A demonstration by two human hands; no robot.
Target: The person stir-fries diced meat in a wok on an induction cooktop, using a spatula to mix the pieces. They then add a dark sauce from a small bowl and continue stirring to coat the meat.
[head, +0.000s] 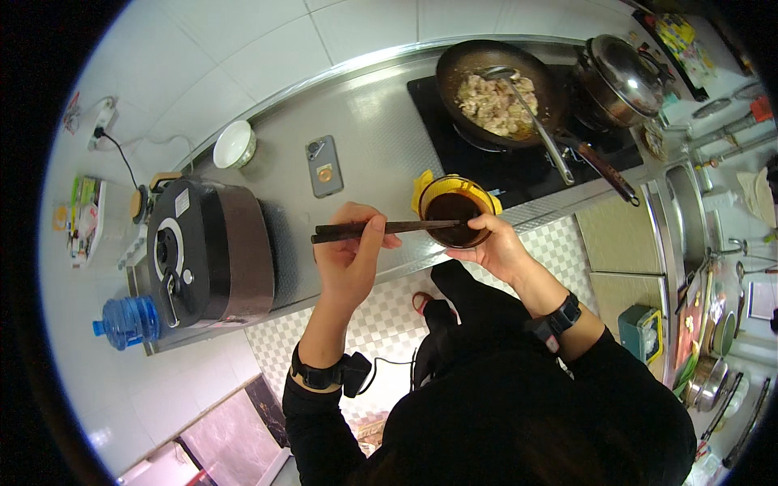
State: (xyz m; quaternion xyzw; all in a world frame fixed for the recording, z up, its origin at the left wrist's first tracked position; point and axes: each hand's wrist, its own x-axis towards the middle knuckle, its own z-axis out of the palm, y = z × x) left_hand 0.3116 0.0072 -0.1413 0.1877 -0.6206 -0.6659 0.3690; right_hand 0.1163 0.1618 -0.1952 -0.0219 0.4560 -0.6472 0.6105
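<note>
My left hand (352,255) holds a pair of dark chopsticks (401,227), which point to the right. Their tips reach over the inside of a brown see-through bowl (456,209); whether they touch its bottom I cannot tell. Around the near right side of that bowl is my right hand (495,246), thumb at the rim and fingers lower down. The bowl looks dark inside, and its contents are hard to make out. A yellow cloth (422,185) lies beyond it at the counter's front edge, partly hidden by the bowl.
On the black cooktop (425,115), a wok (450,67) holds cooked meat pieces (492,103) and a metal spatula (541,133). A lidded pot (620,79) stands to its right. A phone (324,167), white bowl (234,146) and dark electric cooker (243,243) occupy the steel counter (377,121).
</note>
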